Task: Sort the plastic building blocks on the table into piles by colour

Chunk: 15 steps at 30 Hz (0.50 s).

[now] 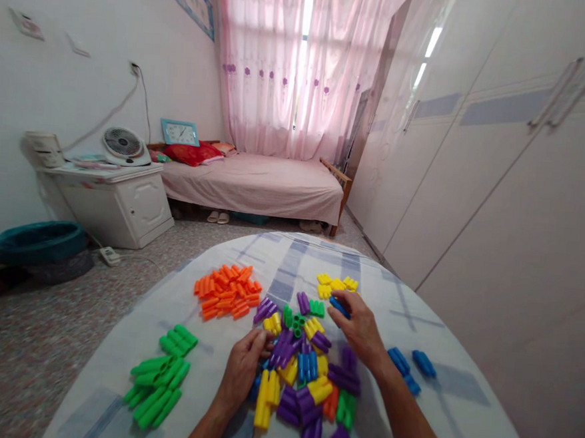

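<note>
A mixed heap of plastic tube blocks (pixel 306 373) in purple, yellow, blue and green lies in front of me on a cloth-covered round table (pixel 280 258). My left hand (pixel 242 369) rests on the heap's left edge, fingers curled over a yellow and purple block. My right hand (pixel 360 327) is at the heap's far right, pinching a blue block (pixel 339 307). Sorted piles surround the heap: orange blocks (pixel 227 291) at the far left, green blocks (pixel 161 377) at the near left, yellow blocks (pixel 336 285) at the far middle, blue blocks (pixel 409 367) on the right.
A pink bed (pixel 255 183) stands under the curtained window. A white cabinet (pixel 118 203) with a fan (pixel 123 144) is at the left, a teal basin (pixel 38 241) on the floor beside it. White wardrobe doors (pixel 499 193) line the right.
</note>
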### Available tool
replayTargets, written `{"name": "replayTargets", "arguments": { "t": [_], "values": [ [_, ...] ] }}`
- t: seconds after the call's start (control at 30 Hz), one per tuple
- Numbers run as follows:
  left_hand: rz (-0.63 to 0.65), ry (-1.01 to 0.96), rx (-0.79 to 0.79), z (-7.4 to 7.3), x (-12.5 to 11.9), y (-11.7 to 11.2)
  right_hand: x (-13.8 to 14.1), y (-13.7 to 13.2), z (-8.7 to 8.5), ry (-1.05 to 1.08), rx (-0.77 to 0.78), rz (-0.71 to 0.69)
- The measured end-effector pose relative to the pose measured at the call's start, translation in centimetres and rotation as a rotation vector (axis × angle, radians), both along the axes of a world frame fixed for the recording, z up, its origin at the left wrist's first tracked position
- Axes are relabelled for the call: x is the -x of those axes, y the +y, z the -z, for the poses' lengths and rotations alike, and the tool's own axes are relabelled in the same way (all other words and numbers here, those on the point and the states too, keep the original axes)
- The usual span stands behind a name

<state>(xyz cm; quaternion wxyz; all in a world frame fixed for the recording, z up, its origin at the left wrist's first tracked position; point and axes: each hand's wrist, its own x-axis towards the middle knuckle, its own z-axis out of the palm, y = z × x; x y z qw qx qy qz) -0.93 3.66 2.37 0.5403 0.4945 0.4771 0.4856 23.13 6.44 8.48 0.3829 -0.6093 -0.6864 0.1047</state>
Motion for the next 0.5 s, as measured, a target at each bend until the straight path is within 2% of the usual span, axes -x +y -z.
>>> {"name": "replayTargets", "arguments": {
  "t": [0.07, 0.17, 0.27, 0.37, 0.5],
  "values": [
    [-0.005, 0.005, 0.009, 0.2, 0.1, 0.1, -3.6, -2.3, 0.1, -0.039, 0.003, 0.117],
    [-0.002, 0.007, 0.015, 0.4, 0.2, 0.2, -8.2, -5.1, 1.1, -0.134, 0.091, 0.295],
    [-0.017, 0.005, 0.016, 0.4, 0.3, 0.3, -10.8, -6.6, 2.6, -0.195, 0.201, 0.332],
    [-0.033, -0.005, 0.019, 0.2, 0.2, 0.2, -11.5, -7.1, 3.2, -0.259, 0.264, 0.279],
    [-0.026, -0.001, 0.011, 0.2, 0.2, 0.2, -9.6, -5.8, 1.6, -0.295, 0.195, 0.254]
  ]
}}
